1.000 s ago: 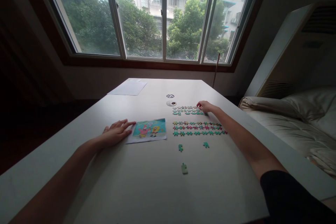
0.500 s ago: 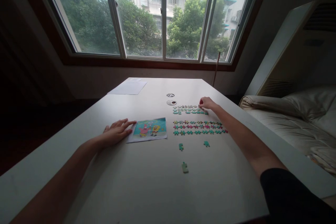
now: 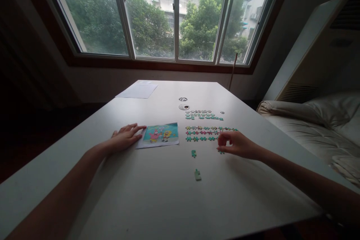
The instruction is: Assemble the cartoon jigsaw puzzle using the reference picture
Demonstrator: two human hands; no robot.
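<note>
My left hand point(image 3: 125, 137) lies flat with its fingers spread, and its fingertips touch the left edge of a printed picture card point(image 3: 161, 135) showing cartoon figures. My right hand point(image 3: 234, 145) is curled, thumb and forefinger pinched at a green puzzle piece point(image 3: 221, 152) partly hidden beneath them. Behind it run rows of green, pink and yellow puzzle pieces point(image 3: 201, 133), their right part covered by the hand. A green puzzle piece point(image 3: 194, 153) lies left of the hand, and a paler puzzle piece point(image 3: 197, 174) lies closer to me.
Farther back on the white table point(image 3: 157, 195) are shorter rows of puzzle pieces point(image 3: 199, 114), with a small puzzle piece point(image 3: 222, 112) off to their right. Two round inserts point(image 3: 184, 107) sit behind them. White paper point(image 3: 137, 90) covers the far left corner. A sofa point(image 3: 309, 123) stands at right.
My right hand has come back toward me from the far rows to the loose green puzzle piece, uncovering a small piece at the far right. My left hand stays at the card.
</note>
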